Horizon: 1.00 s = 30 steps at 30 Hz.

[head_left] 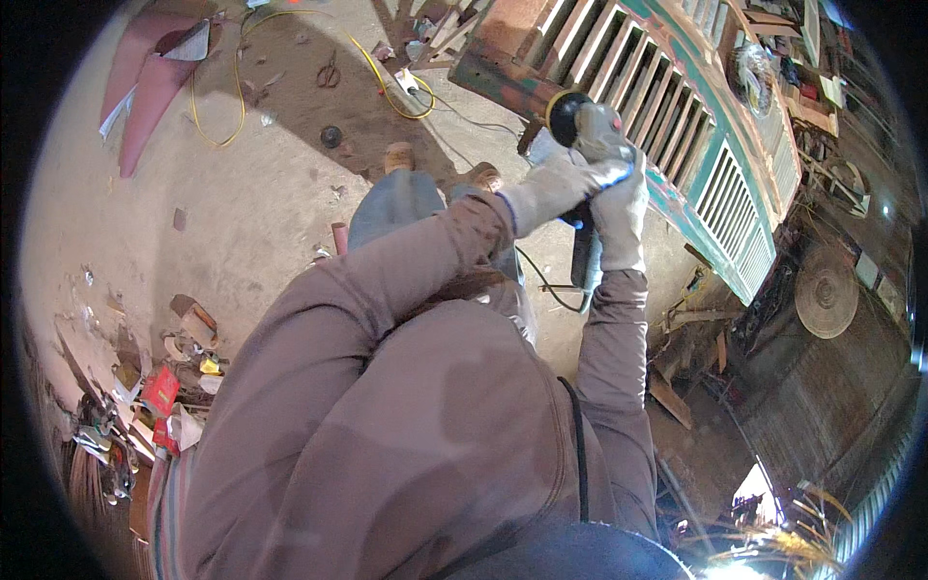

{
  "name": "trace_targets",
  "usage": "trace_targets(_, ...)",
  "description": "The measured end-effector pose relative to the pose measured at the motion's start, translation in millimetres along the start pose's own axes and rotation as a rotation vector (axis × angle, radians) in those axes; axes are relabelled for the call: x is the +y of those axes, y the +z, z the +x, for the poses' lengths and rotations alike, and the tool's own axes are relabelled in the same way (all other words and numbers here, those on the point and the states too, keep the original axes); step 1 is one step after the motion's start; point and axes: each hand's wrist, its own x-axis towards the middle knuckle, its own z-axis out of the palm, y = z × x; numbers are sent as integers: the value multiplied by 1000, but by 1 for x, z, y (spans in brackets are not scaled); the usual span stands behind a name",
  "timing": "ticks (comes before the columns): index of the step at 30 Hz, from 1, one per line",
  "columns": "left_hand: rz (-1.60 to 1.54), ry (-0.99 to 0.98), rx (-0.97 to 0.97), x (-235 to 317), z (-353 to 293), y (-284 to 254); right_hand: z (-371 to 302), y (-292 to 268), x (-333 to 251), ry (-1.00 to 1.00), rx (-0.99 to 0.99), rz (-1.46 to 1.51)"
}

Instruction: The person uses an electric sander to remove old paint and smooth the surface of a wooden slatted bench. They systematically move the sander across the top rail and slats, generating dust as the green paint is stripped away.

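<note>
The grey-and-black power tool (601,130) sits at the edge of a slatted wooden shutter (713,159), its round disc (565,118) by the brown rail; I can't tell if they touch. Both gloved hands are closed around the tool, left hand (549,190) and right hand (620,203) side by side. Beyond, a yellow cord (366,58), scissors (330,72) and a dark ball (331,137) lie on the floor (261,213).

Texts, labels, numbers, signs: none legible. Red packet (160,390), lower left: any print too small to read. Power tool (601,132), upper centre: any marking too small or blurred to read.
</note>
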Motion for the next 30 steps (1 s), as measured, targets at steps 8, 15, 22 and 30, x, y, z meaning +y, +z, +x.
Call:
trace_targets(8,-90,20,136,79,-45,-57,26,44,-76,-133,-74,-114)
trace_targets(15,-3,-164,100,48,-17,-21,18,9,-42,21,-108,11)
trace_targets(22,3,-2,193,82,-45,-64,25,45,-102,-141,-145,-137)
trace_targets(30,115,299,179,40,-16,-78,26,44,-104,-103,-162,-71)
